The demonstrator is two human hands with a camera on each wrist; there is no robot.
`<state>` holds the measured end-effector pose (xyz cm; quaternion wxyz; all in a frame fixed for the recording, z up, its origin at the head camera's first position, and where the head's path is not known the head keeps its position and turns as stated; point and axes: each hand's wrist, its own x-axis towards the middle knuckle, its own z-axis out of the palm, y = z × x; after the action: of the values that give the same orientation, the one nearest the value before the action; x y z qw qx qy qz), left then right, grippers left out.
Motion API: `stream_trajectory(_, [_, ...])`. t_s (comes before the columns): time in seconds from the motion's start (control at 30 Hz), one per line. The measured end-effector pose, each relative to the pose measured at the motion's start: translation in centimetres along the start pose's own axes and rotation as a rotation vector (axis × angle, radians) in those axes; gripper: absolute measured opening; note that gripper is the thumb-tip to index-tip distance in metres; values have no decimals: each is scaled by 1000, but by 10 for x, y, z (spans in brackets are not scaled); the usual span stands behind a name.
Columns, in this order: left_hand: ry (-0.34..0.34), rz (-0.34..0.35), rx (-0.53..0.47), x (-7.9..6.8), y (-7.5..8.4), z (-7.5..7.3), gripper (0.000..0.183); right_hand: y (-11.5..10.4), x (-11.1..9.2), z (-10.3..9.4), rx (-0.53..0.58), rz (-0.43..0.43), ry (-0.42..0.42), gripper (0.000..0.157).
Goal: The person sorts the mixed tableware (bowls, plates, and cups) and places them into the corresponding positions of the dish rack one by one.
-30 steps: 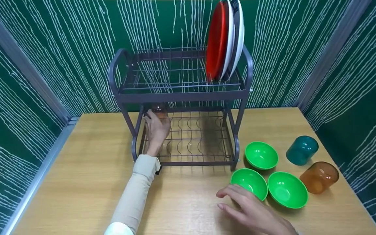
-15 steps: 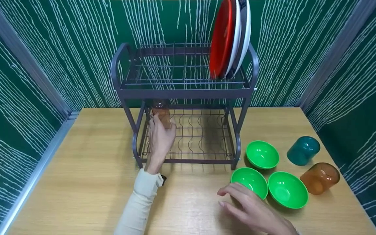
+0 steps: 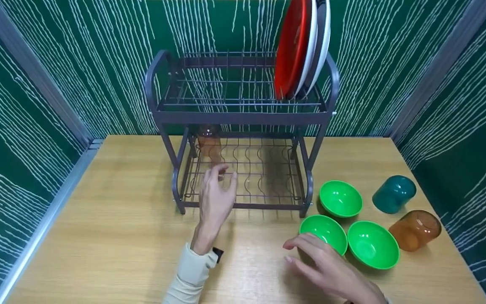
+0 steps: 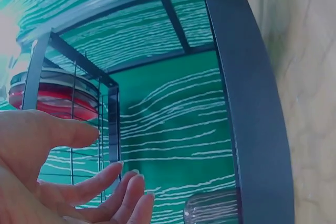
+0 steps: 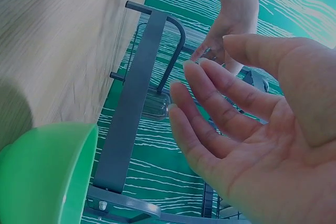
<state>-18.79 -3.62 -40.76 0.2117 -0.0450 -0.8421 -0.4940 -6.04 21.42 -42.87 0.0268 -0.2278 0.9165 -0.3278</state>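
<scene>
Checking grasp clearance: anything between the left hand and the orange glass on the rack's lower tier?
Nothing visible between the left hand and the orange glass; the rack's upper tier sits above the glass.

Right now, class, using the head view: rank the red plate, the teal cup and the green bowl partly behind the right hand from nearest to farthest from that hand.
1. Green bowl: just beyond the right hand, which partly hides it.
2. Teal cup: farther right, on the table.
3. Red plate: up on the rack, right side.

Cup (image 3: pixel 209 142) on the rack's lower tier (image 3: pixel 246 206), bowls (image 3: pixel 373 245) at right
</scene>
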Motion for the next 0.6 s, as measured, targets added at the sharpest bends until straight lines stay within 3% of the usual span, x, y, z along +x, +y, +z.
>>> stream_trajectory(0.17, [-17,20,3,-8,0,3,25,5,-1,6,-52,-220,148,16])
stream_trajectory(0.23, [-25,24,13,-10,-1,4,24,6,-2,7,-68,-263,190,18])
stream_trajectory(0.6, [-137,93,12,-30,7,13,10,9,-8,4,-74,-105,177,18])
